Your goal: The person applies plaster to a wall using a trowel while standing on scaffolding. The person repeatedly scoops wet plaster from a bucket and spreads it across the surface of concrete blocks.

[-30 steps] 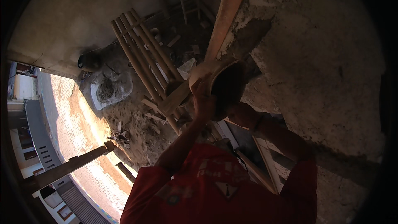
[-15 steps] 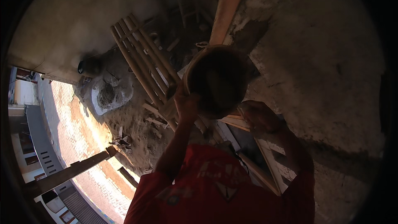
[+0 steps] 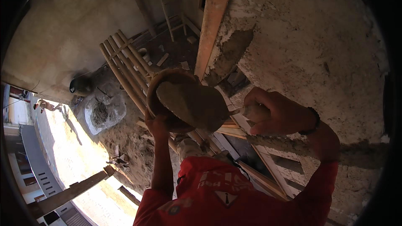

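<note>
My left hand (image 3: pixel 156 126) grips the near left rim of a round bowl-like bucket (image 3: pixel 171 75), fingers closed on its edge. In my right hand (image 3: pixel 278 113) is the handle of a trowel, held in a closed grip. The trowel (image 3: pixel 194 105) has a broad grey blade that looks coated with mortar. It reaches left across the bucket's mouth and covers much of its inside. Whether the blade touches the rim, I cannot tell. Beyond the right hand stands a rough plastered wall (image 3: pixel 301 54) with a darker patch (image 3: pixel 234 50).
An upright wooden plank (image 3: pixel 215 21) runs along the wall's edge. Bamboo poles (image 3: pixel 121 65) lashed together slope behind the bucket. On the ground at left are a mortar heap (image 3: pixel 100 114) and a dark tub (image 3: pixel 81 85). A person (image 3: pixel 45 106) is far off on the sunlit paving.
The bucket and my left hand have moved left in the picture. My right hand has risen and now shows the trowel across the bucket's mouth. The picture is brighter.
</note>
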Motion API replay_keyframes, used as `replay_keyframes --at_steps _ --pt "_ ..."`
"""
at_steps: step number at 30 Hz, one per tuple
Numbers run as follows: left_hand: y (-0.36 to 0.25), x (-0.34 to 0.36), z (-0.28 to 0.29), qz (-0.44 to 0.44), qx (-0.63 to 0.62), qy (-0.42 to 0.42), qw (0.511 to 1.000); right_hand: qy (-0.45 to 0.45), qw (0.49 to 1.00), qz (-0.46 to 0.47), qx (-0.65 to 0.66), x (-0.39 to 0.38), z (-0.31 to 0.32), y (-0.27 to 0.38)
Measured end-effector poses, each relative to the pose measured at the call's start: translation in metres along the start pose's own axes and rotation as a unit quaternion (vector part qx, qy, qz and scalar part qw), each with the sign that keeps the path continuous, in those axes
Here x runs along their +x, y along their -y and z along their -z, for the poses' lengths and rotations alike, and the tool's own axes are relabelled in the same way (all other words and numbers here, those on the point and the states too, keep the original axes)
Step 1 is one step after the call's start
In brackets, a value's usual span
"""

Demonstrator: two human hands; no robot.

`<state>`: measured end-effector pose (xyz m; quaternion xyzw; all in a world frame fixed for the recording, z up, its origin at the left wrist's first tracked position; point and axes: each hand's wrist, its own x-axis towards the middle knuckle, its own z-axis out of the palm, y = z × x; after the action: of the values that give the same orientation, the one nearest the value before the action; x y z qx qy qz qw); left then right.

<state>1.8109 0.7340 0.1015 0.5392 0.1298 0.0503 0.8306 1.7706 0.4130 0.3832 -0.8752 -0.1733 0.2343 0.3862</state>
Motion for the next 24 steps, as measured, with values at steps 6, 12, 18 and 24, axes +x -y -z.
replay_keyframes --at_steps 6,12,18,24 --pt "0.027 0.004 0.046 0.025 -0.033 -0.043 0.998 0.027 0.994 0.097 0.047 0.006 0.016 -0.011" --pt "0.022 0.001 0.042 0.024 -0.027 -0.070 0.997 -0.408 0.879 -0.207 -0.134 -0.040 0.109 -0.070" --pt "0.056 -0.001 0.076 0.058 -0.107 -0.139 0.983 -0.449 0.858 -0.233 -0.084 -0.053 0.068 -0.071" --pt "0.127 0.011 0.068 0.330 -0.202 -0.269 0.882 -0.194 0.920 -0.328 0.092 -0.020 -0.093 -0.160"
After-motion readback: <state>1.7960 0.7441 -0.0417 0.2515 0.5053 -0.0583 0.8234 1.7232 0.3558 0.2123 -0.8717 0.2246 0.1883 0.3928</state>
